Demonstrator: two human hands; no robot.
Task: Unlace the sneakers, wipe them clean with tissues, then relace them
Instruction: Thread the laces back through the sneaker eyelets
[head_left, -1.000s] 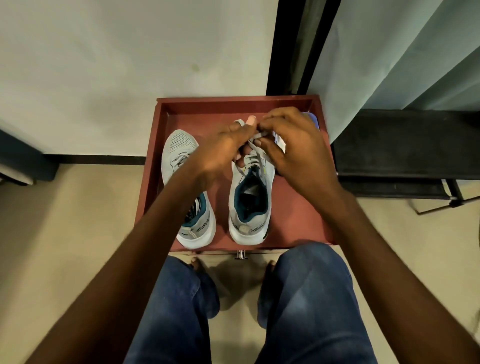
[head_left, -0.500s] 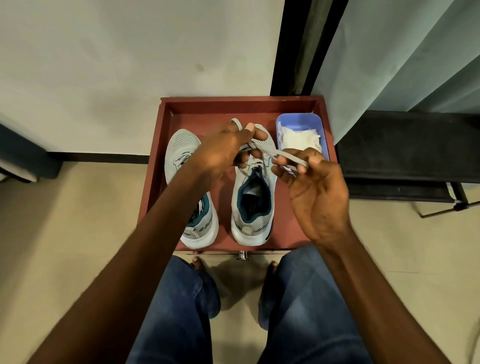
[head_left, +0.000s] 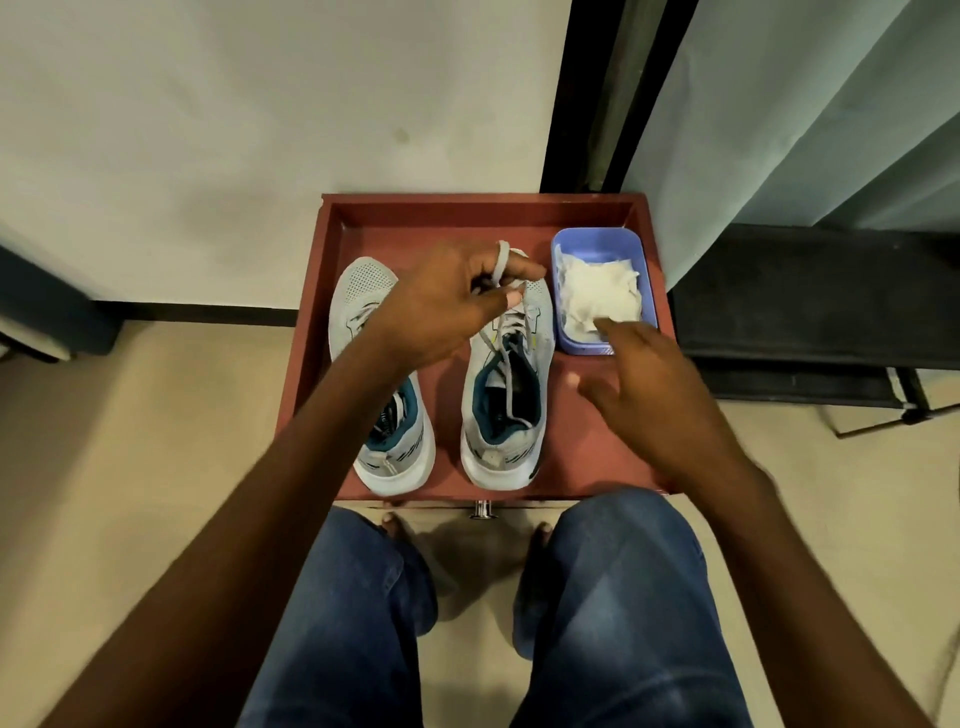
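Two grey sneakers with teal linings stand toes-away in a red-brown wooden tray (head_left: 332, 291). The left sneaker (head_left: 363, 291) is partly covered by my left forearm. Over the toe of the right sneaker (head_left: 506, 415) my left hand (head_left: 447, 304) pinches a loop of the grey lace (head_left: 501, 262), which curls over my fingers. A loose lace end trails down into that shoe's opening. My right hand (head_left: 649, 384) hovers open, fingers spread, to the right of the right sneaker and just below the tissue box, holding nothing.
A lilac plastic box (head_left: 597, 239) with white tissues (head_left: 597, 291) sits in the tray's back right corner. The tray rests against a pale wall; a curtain and a dark low bench (head_left: 810, 301) are to the right. My knees in jeans are below the tray.
My right hand has let go of the lace and moved right and toward me, opening. My left hand has kept hold of the lace loop over the right sneaker's toe.
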